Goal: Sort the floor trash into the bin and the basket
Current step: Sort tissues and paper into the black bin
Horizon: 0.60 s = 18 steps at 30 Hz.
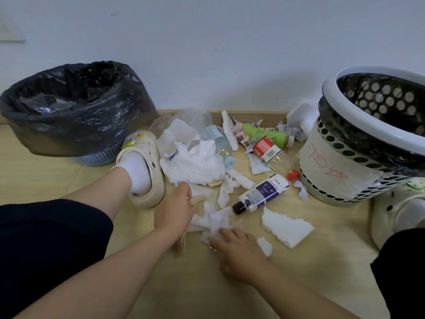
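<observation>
Head view: the person is crouching over a wooden floor [230,295]; the left hand [177,208] is curling its fingers into the crumpled paper [216,219] and the right hand [239,252] is gripping the same paper from the near side, so both are closing on it, well in from the floor's far edge. The bin [76,107], lined with a black bag, is standing at the far-left edge against the wall; the white basket [368,139] is standing at the far right. Between them the trash is lying scattered: a heap of tissue [195,164], a clear bottle [220,143], a green bottle [266,134], a red-labelled bottle [271,153], a red cap [293,174], a purple-labelled bottle [262,192] and a foam piece [285,229]. A cream clog [142,169] is resting just beside the bin, touching the tissue.
</observation>
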### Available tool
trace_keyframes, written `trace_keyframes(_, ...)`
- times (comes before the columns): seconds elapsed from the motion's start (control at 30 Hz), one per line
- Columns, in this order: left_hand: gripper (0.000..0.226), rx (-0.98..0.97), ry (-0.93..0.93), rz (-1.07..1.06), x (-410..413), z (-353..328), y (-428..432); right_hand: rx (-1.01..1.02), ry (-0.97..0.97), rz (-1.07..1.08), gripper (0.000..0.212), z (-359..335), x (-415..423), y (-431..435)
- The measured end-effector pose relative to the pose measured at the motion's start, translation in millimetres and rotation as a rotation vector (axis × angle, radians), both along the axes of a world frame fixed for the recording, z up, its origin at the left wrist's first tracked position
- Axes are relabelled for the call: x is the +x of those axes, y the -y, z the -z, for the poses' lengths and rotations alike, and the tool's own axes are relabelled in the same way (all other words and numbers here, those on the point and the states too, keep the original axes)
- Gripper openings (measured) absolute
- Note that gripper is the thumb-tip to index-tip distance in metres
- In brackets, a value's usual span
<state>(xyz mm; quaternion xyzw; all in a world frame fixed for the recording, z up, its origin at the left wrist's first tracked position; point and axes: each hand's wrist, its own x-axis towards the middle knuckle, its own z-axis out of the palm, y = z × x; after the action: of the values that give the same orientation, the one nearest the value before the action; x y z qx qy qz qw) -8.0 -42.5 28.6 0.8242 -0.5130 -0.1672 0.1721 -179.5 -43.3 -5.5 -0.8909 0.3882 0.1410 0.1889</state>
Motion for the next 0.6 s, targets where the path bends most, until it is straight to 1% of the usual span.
trace_keyframes(0.07, 0.013, -0.017, -0.04, -0.064, 4, 1, 2, -0.046, 0.012, 0.001, 0.042, 6, 1, 2)
trace_keyframes(0.13, 0.01, -0.067, -0.14, -0.13, 8, 2, 4, -0.08, 0.024, 0.025, 0.033, 7, 1, 7)
trace_keyframes(0.2, 0.011, -0.099, -0.183, -0.137, 14, 4, 5, -0.037, 0.096, 0.113, 0.027, 2, 3, 14)
trace_keyframes(0.3, 0.013, -0.103, -0.1, -0.044, 24, 5, 12, 0.043, 0.354, 0.394, 0.023, -18, 5, 27)
trace_keyframes(0.37, 0.014, -0.106, -0.082, -0.044, 27, 3, 16, 0.066, 0.559, 0.596, 0.021, -37, 4, 39)
trace_keyframes(0.43, 0.017, -0.105, -0.062, -0.039, 25, 4, 17, 0.052, 0.73, 0.742, 0.019, -54, 1, 49)
trace_keyframes(0.47, 0.019, -0.086, -0.04, 0.009, 23, 6, 16, -0.002, 0.76, 0.769, 0.019, -60, 0, 53)
trace_keyframes(0.5, 0.022, -0.036, -0.004, 0.105, 20, 8, 14, -0.074, 0.748, 0.756, 0.019, -63, 0, 54)
trace_keyframes(0.53, 0.026, 0.046, 0.049, 0.236, 17, 12, 12, -0.144, 0.709, 0.708, 0.019, -64, 1, 54)
trace_keyframes(0.6, 0.039, 0.244, 0.188, 0.501, 12, 22, 4, -0.237, 0.597, 0.542, 0.02, -56, 6, 45)
